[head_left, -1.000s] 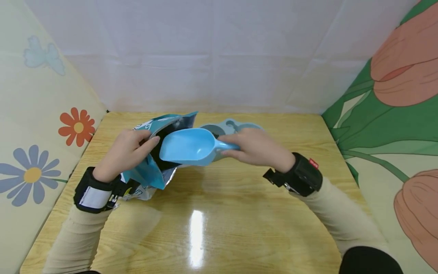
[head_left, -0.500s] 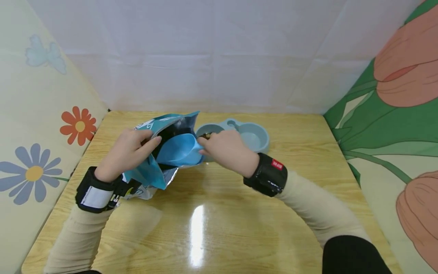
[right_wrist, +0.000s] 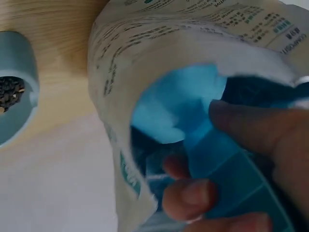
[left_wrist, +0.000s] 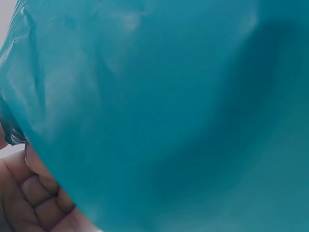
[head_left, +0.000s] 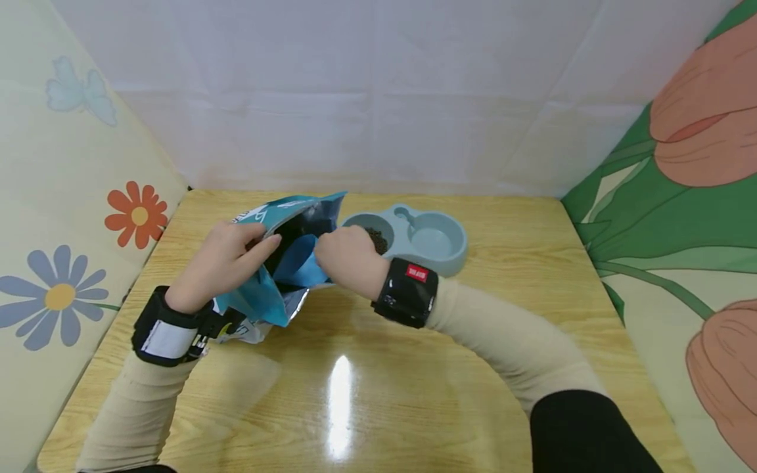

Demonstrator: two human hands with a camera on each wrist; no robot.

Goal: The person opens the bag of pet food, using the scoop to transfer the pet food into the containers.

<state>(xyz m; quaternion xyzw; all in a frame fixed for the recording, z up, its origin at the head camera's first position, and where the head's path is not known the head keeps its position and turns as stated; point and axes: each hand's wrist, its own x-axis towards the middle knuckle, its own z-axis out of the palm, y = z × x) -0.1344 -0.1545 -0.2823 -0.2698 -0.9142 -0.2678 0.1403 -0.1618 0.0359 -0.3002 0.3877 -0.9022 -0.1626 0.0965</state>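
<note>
My left hand (head_left: 221, 266) grips the rim of a teal and white foil bag (head_left: 255, 301), thumb over its edge, and the bag's mouth gapes to the right. In the left wrist view the teal bag side (left_wrist: 145, 106) hides most of that hand. A blue plastic scoop (head_left: 298, 259) is held by its handle in my right hand (head_left: 353, 261), and its bowl lies inside the bag's mouth. The right wrist view has the thumb and fingers around the blue handle (right_wrist: 227, 179). The scoop's front end and the bag's contents are hidden in the dark interior.
Behind my right hand stands a blue-grey double pet bowl (head_left: 461, 246). Dark kibble (head_left: 377, 242) lies in its left well. The wooden table (head_left: 449, 381) runs to a white cloth backdrop (head_left: 367, 98), with flower-printed panels at both sides.
My right hand has moved left and pushed the scoop from in front of the opening into the bag, uncovering the pet bowl. The left hand keeps its hold on the bag.
</note>
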